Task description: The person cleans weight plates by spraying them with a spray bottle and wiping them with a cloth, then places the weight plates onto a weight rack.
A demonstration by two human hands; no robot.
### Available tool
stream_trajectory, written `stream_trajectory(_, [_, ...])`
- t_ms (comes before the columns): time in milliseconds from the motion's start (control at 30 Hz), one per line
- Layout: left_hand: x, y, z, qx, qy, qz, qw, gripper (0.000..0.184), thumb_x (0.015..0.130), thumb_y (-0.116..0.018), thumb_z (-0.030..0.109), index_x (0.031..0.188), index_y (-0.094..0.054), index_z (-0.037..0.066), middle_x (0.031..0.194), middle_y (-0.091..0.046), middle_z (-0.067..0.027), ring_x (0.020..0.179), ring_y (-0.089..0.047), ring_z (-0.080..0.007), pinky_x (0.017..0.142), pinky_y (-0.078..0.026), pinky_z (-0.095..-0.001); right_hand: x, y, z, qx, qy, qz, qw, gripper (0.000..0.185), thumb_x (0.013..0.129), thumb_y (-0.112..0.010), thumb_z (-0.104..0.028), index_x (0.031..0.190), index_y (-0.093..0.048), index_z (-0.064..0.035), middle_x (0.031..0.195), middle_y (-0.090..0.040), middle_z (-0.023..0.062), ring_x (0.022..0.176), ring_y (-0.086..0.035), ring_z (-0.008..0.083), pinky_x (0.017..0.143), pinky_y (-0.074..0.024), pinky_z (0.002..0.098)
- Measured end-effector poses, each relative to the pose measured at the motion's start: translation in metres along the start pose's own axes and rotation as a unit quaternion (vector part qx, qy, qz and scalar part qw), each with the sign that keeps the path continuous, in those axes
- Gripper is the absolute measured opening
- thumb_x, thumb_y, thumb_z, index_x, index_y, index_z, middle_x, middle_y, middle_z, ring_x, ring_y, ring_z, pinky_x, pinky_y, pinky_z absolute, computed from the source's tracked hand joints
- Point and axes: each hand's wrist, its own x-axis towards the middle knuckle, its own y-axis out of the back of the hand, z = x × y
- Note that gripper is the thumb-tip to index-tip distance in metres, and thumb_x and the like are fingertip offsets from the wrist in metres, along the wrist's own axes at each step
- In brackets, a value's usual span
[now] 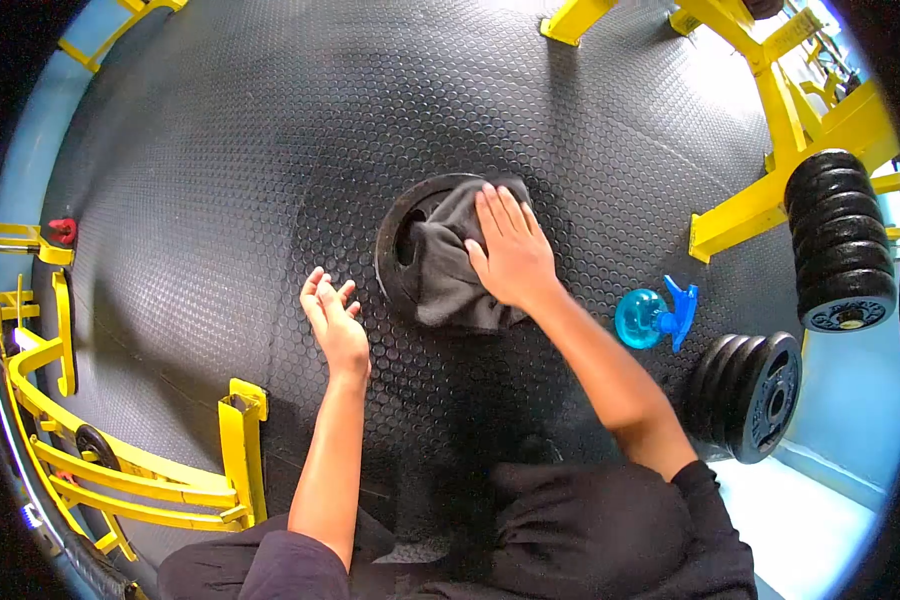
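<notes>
A black weight plate (388,240) lies flat on the studded rubber floor (220,150) at the centre of the frame, with a bunched dark grey cloth (445,270) over most of its face. The right hand (513,250) rests palm down on the cloth, fingers extended and thumb spread, pressing and not gripping. The left hand (335,325) hangs just left of the plate, its fingers loosely bent and apart, with nothing in them.

The likeliest trouble, I judge, is slipping: only the flat right palm bears on the cloth, so a sideways push could slide or crumple it instead of holding it spread. With no left-hand grip on the rim, the same push might also turn or shift the plate. A loose fold lies beside the cutout at the plate's left and could catch on its edge.

The spray bottle (642,318), blue-headed and holding turquoise liquid, appears to lie on its side right of centre, near the right forearm; a wide elbow swing could knock it, and a loose head might leak. The plates standing on edge (760,395) at lower right could roll or topple if bumped, though what braces them is unclear.
</notes>
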Motion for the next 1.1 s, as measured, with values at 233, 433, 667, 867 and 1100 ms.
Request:
stream_trajectory(233, [-0.005, -0.011, 0.007, -0.026, -0.006, -0.013, 1.000, 0.040, 0.108, -0.037, 0.037, 0.142, -0.039, 0.015, 0.139, -0.045, -0.0093, 0.113, -0.059, -0.0197, 0.087, -0.046, -0.0334, -0.094, 0.012, -0.057, 0.001, -0.051, -0.066, 0.997, 0.073, 0.096, -0.049, -0.037, 0.150, -0.031, 0.0080, 0.158, -0.029, 0.0248, 0.150, -0.021, 0.0356, 0.121, -0.0175, 0.0506])
stream_trajectory(433, [-0.015, -0.007, 0.002, -0.019, -0.017, -0.016, 1.000, 0.040, 0.108, -0.038, 0.037, 0.141, -0.040, 0.015, 0.135, -0.046, -0.0069, 0.112, -0.056, -0.0173, 0.088, -0.043, -0.0319, -0.050, -0.019, -0.103, 0.084, 0.132, -0.046, 0.987, 0.066, 0.096, -0.052, -0.044, 0.144, -0.044, 0.0015, 0.154, -0.039, 0.0183, 0.148, -0.028, 0.0319, 0.122, -0.0186, 0.0465])
stream_trajectory(667, [-0.001, -0.014, -0.008, 0.053, -0.059, 0.010, 0.997, 0.034, 0.103, -0.048, 0.016, 0.135, -0.047, 0.004, 0.133, -0.045, -0.0121, 0.121, -0.044, -0.0207, 0.108, -0.034, -0.0352, 0.052, -0.007, -0.072, 0.096, 0.052, -0.049, 0.993, 0.067, 0.099, -0.042, -0.049, 0.155, -0.032, -0.0114, 0.162, -0.030, 0.0080, 0.150, -0.025, 0.0244, 0.124, -0.0137, 0.0451])
stream_trajectory(867, [0.014, -0.022, 0.004, 0.109, -0.038, -0.031, 0.993, 0.038, 0.101, -0.052, 0.017, 0.136, -0.047, 0.003, 0.135, -0.042, -0.0153, 0.113, -0.051, -0.0204, 0.104, -0.039, -0.0365, 0.007, -0.003, 0.002, 0.018, -0.196, -0.036, 0.980, 0.065, 0.102, -0.041, -0.038, 0.153, -0.028, 0.0010, 0.161, -0.029, 0.0142, 0.150, -0.024, 0.0304, 0.122, -0.0162, 0.0474])
stream_trajectory(1100, [-0.047, -0.012, 0.040, 0.170, 0.056, -0.096, 0.979, 0.039, 0.098, -0.056, 0.015, 0.134, -0.047, 0.003, 0.130, -0.046, -0.0155, 0.101, -0.057, -0.0192, 0.095, -0.046, -0.0346, -0.124, 0.021, -0.013, -0.049, -0.228, -0.186, 0.954, 0.055, 0.095, -0.050, -0.023, 0.144, -0.042, 0.0022, 0.157, -0.035, 0.0181, 0.147, -0.029, 0.0317, 0.117, -0.0234, 0.0581])
